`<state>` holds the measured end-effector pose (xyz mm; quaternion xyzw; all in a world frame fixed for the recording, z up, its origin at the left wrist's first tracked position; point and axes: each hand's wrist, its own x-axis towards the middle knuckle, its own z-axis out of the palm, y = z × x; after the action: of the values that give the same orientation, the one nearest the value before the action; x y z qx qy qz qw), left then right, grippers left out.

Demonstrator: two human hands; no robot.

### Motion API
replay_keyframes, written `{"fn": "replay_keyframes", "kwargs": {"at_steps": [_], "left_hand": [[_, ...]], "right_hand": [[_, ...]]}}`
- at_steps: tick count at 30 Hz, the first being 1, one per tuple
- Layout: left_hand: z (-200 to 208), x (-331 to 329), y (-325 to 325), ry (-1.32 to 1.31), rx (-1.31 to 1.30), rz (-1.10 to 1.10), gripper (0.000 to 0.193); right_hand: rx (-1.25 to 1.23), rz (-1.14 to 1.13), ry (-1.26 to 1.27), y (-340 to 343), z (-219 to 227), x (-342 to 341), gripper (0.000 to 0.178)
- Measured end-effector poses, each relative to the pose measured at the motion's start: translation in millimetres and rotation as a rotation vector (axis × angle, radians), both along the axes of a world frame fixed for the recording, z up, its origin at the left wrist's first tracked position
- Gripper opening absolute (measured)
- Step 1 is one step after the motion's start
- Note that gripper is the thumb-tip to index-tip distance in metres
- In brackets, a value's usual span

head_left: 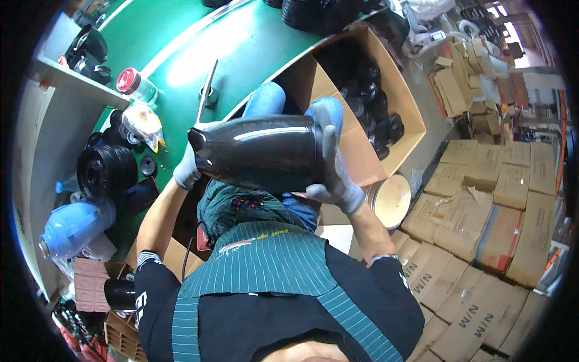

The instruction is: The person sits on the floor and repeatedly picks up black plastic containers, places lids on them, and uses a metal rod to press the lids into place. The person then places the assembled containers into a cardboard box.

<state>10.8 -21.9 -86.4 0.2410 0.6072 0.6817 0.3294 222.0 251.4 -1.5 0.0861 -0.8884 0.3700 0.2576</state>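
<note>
A glossy black jug body (pixel 259 151) lies sideways in front of me, above my lap, held between both hands. Its narrower end, with a notched spout-like lip, points left. My left hand (pixel 188 168), in a grey glove, grips that end; most of its fingers are hidden behind the body. At the wide right end, my right hand (pixel 339 181), gloved too, clasps the rim with the thumb below and fingers along the edge. Beyond the jug body, a metal rod (pixel 208 90) rises from a small round base on the green table (pixel 181 66).
An open carton (pixel 392 66) with black round parts stands ahead right, near a round stool (pixel 391 202). Stacked cardboard boxes (pixel 482 175) fill the right. Leftward are a red-lidded jar (pixel 136 85), a plastic bag (pixel 143 122), black ring-shaped parts (pixel 104 172) and a blue jug (pixel 75 228).
</note>
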Motion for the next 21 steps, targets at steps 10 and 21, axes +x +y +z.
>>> {"fn": "replay_keyframes", "kwargs": {"at_steps": [10, 21], "left_hand": [[70, -6, 37, 0.606, -0.161, -0.057, 0.039], [56, 34, 60, 0.67, -0.057, 0.039, 0.036]], "right_hand": [[-0.856, -0.205, -0.577, -9, 39, 20, 0.078], [-0.946, -0.1, -0.362, 20, 11, 20, 0.067]]}}
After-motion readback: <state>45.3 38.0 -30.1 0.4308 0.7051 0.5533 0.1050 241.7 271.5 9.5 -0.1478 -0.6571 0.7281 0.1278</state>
